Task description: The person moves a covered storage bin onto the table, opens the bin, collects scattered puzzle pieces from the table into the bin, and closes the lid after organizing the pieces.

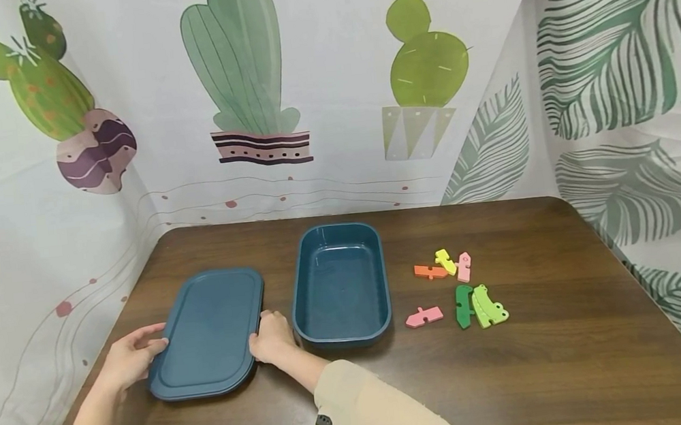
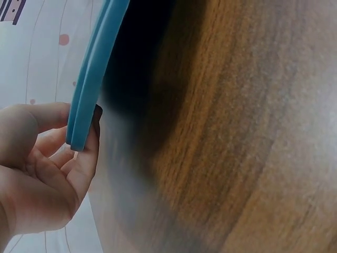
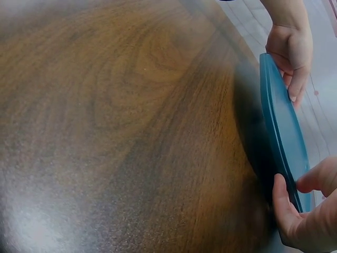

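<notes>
On a dark wooden table (image 1: 576, 354) ringed by cactus-print and leaf-print backdrops, a person is gripping a flat teal lid (image 1: 209, 331) by its two long edges. The left hand (image 1: 129, 356) is curling its fingers round the lid's left rim, and the right hand (image 1: 271, 339) is pinching the right rim. Just beside the lid, a deep teal bin (image 1: 339, 284) is standing open with nothing showing inside it. To the bin's right, well apart from both hands, a loose scatter of puzzle pieces (image 1: 455, 287) in orange, yellow, pink and green is lying on the bare wood. Only the head view is showing the bin and the pieces. The left wrist view is revealing the thumb and fingers (image 2: 79, 168) clasping the lid's edge (image 2: 89, 79), with shadow under it. The right wrist view is showing the lid (image 3: 284, 132) edge-on, with both hands at its opposite sides.
</notes>
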The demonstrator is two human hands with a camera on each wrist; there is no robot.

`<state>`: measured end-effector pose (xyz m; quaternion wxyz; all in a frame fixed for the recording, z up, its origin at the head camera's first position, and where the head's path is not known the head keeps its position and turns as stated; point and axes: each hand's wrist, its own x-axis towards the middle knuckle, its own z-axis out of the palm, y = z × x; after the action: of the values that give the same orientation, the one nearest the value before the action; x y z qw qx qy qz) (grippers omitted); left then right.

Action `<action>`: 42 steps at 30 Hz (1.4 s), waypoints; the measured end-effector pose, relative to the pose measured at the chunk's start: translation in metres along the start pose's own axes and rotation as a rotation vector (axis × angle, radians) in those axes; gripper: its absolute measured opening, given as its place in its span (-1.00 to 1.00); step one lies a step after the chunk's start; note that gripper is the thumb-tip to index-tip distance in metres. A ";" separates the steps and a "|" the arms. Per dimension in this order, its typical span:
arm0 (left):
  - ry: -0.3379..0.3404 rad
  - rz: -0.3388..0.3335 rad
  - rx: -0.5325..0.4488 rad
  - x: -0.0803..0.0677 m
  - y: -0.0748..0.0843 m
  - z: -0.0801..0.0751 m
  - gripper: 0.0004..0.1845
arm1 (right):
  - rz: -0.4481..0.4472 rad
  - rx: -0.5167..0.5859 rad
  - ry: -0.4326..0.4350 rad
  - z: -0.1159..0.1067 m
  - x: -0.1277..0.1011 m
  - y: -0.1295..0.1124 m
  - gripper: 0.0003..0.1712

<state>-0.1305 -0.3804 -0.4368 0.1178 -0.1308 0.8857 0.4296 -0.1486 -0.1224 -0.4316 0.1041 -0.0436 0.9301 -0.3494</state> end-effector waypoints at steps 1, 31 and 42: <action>0.002 0.000 0.006 0.000 0.000 0.000 -0.39 | 0.001 -0.001 -0.001 0.000 0.000 0.000 -0.55; 0.043 0.037 0.116 -0.001 -0.001 0.002 -0.45 | -0.018 -0.018 0.016 0.003 -0.001 0.000 -0.54; 0.034 0.033 0.125 -0.003 0.000 0.003 -0.45 | 0.012 -0.015 0.010 0.004 0.000 0.000 -0.56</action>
<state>-0.1276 -0.3774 -0.4381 0.1034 -0.1159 0.9148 0.3729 -0.1475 -0.1252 -0.4343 0.1010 -0.0369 0.9335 -0.3420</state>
